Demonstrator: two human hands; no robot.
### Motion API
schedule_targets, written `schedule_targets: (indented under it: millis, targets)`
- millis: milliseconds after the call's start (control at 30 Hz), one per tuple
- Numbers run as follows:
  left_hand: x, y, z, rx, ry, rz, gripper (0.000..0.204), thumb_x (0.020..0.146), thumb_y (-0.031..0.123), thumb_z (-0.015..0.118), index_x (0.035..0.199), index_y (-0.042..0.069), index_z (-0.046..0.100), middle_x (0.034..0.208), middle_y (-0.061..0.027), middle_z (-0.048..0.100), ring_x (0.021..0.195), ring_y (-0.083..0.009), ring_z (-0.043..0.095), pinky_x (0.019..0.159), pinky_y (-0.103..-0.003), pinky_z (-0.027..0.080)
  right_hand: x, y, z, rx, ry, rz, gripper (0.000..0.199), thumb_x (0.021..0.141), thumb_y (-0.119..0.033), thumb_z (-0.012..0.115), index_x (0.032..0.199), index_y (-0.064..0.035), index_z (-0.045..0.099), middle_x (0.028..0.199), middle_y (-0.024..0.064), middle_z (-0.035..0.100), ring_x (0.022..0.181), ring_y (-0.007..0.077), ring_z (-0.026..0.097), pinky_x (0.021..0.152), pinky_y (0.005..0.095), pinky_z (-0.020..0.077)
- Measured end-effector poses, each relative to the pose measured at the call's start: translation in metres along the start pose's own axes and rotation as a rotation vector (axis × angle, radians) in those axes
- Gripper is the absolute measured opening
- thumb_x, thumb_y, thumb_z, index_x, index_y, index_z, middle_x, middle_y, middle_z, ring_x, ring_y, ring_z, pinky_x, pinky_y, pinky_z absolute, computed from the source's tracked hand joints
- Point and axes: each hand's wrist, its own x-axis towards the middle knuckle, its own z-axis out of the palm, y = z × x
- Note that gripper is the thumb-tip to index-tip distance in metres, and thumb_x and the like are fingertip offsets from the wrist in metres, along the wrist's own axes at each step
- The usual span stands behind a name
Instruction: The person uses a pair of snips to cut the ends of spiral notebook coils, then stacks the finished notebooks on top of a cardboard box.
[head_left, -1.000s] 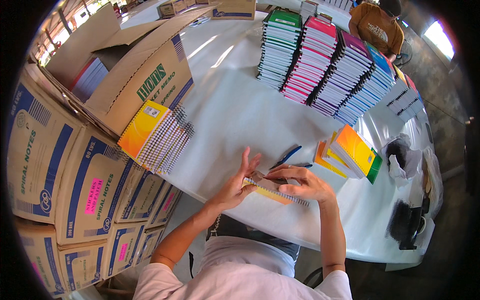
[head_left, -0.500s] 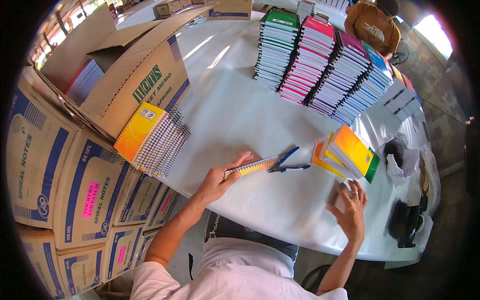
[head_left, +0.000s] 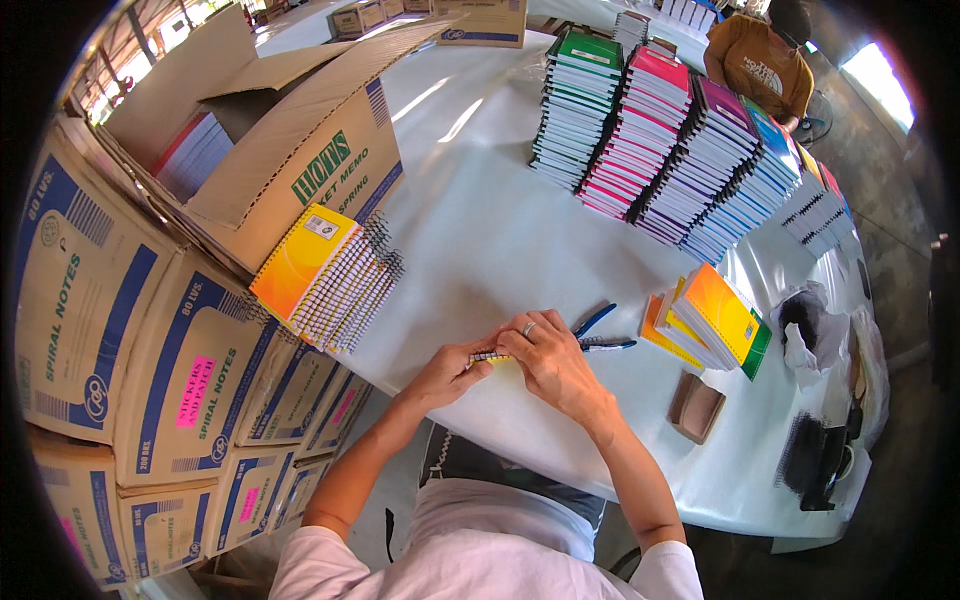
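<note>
A small yellow-orange spiral notebook [head_left: 490,357] is between my hands near the table's front edge, mostly hidden by them. My left hand [head_left: 447,376] is closed around its left end. My right hand [head_left: 556,362], with a ring on one finger, lies over the notebook, its fingertips bent together at the spiral edge; whether they pinch anything small there cannot be seen. Just beyond the right hand, blue-handled pliers [head_left: 597,320] rest on the table. Further right lie several yellow-orange notebooks [head_left: 712,312], leaning on one another, with a green one under them.
A small brown open box [head_left: 697,407] sits at the front right. Spiral notebooks [head_left: 335,275] are stacked beside a large open carton [head_left: 320,170]. Tall notebook stacks [head_left: 640,130] stand at the back. Cartons [head_left: 190,375] fill the left side; a person [head_left: 760,65] is at the far right.
My right hand has moved left from beside the small box to the notebook in my left hand. The small box is now uncovered. The whole view has shifted slightly.
</note>
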Motion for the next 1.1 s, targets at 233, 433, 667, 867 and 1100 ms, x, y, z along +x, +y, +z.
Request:
schedule_targets:
  millis: [233,433,667,867,1100]
  targets:
    - [-0.002,0.021,-0.011,0.061,0.346,0.075,0.051,0.099,0.024,0.056,0.146,0.011,0.043,0.138,-0.0147,0.055,0.121,-0.0296,0.058,0.100,-0.035,0.046,-0.047,0.038,-0.033,-0.210,0.097,0.412,0.043,0.077,-0.003,0.067,0.119,-0.0062,0.061,0.122,0.0124,0.058,0.116,0.0327,0.053,0.109,0.0503,0.0352]
    - [0.000,0.021,0.010,0.707,0.343,0.198,0.061,0.097,0.027,0.058,0.147,0.003,0.035,0.140,-0.0186,0.052,0.127,-0.0361,0.052,0.102,-0.045,0.046,-0.091,0.058,-0.027,-0.556,-0.067,0.295,0.047,0.085,-0.021,0.070,0.129,-0.0111,0.058,0.126,0.0169,0.051,0.119,0.0359,0.050,0.108,0.0481,0.0380]
    - [0.004,0.032,0.028,0.767,0.369,0.170,0.057,0.095,0.020,0.060,0.145,0.002,0.038,0.133,-0.0201,0.057,0.117,-0.0361,0.060,0.097,-0.043,0.050,-0.069,-0.044,-0.016,-0.188,0.090,0.389,0.041,0.084,-0.026,0.073,0.120,-0.0092,0.064,0.105,0.0139,0.053,0.087,0.0281,0.058,0.078,0.0392,0.0472]
    - [0.007,0.049,0.032,0.760,0.392,0.142,0.063,0.088,0.011,0.065,0.146,0.006,0.039,0.130,-0.0201,0.059,0.114,-0.0362,0.062,0.083,-0.042,0.056,-0.059,-0.048,-0.018,-0.251,0.123,0.335,0.040,0.083,-0.029,0.073,0.117,-0.0090,0.065,0.098,0.0114,0.054,0.084,0.0242,0.057,0.075,0.0372,0.0456]
    - [0.000,0.055,0.028,0.885,0.327,0.063,0.069,0.084,0.006,0.067,0.147,0.008,0.038,0.136,-0.0122,0.057,0.119,-0.0353,0.059,0.083,-0.040,0.057,-0.043,-0.044,-0.033,0.363,-0.214,0.759,0.031,0.093,-0.031,0.064,0.109,-0.0037,0.066,0.086,0.0113,0.058,0.067,0.0181,0.058,0.060,0.0339,0.0472]
